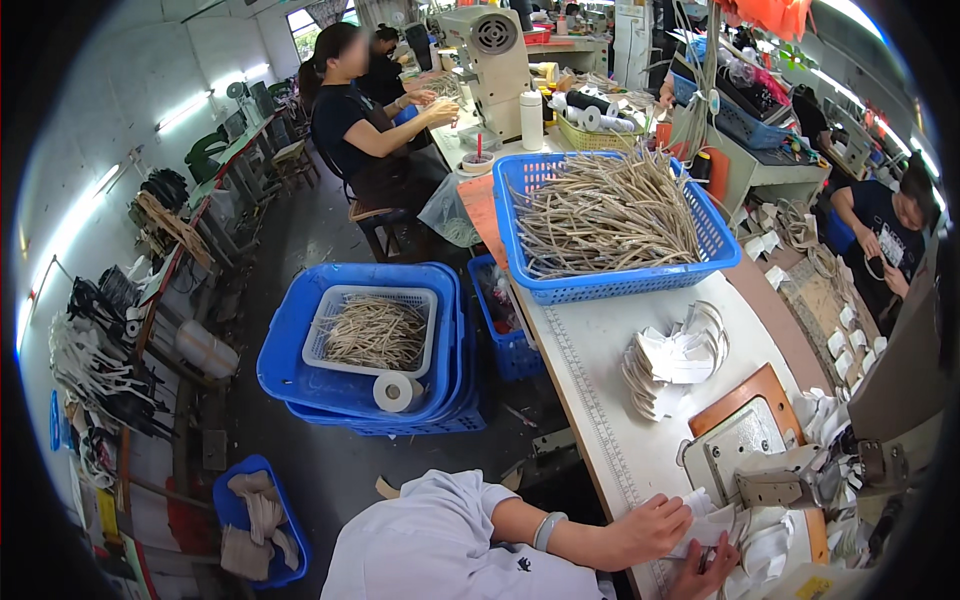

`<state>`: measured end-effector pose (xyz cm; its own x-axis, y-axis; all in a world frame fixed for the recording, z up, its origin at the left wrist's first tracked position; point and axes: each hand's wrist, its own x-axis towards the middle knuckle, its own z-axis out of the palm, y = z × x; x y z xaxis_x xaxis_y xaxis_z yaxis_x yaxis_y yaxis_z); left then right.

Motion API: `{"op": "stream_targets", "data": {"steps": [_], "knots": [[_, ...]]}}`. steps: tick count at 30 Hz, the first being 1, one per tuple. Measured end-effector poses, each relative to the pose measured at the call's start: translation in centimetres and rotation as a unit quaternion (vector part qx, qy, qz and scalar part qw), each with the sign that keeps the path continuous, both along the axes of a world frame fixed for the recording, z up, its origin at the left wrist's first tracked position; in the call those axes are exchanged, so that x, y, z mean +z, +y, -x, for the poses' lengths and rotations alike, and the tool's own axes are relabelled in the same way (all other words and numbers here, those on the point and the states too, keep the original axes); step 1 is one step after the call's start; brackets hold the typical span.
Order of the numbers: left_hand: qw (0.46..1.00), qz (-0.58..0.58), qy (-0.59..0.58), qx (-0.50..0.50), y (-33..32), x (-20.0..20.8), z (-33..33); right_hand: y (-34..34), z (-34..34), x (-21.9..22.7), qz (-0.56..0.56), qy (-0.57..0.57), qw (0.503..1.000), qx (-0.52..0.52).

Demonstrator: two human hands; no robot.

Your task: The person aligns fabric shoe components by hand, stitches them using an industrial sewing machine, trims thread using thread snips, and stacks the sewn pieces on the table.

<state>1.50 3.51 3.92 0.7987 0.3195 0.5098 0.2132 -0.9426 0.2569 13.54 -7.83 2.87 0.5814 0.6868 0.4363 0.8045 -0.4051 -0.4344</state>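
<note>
My left hand [646, 528], with a bracelet at its wrist, is closed in a pinch at the edge of a white fabric piece [708, 524]. Just below it, my right hand [706, 572] grips the same piece from the near side, its fingers partly hidden. Both hands are at the table's near edge, beside the metal bed of a sewing machine [738, 440]. More loose white pieces [768, 552] lie to the right of my hands. Farther up the table rests a curved stack of white pieces [676, 358], apart from my hands.
A blue basket [622, 282] heaped with thin beige strips [600, 215] sits on the far table. Left of the table, stacked blue tubs [285, 350] hold a white basket and a white roll [397, 391]. Co-workers [365, 125] sit at the far left and the right.
</note>
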Motion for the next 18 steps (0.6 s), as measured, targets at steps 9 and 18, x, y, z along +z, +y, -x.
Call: {"op": "stream_targets", "data": {"steps": [9, 18], "knots": [[0.998, 0.023, 0.052, -0.022, 0.0, -0.1, 0.1, 0.0, -0.2, -0.2, -0.010, -0.014, 1.000, 0.010], [0.924, 0.200, -0.258, -0.198, 6.0, 6.3, -2.2, -0.1, 0.5, 0.4, -0.123, 0.069, 0.985, -0.097]]}}
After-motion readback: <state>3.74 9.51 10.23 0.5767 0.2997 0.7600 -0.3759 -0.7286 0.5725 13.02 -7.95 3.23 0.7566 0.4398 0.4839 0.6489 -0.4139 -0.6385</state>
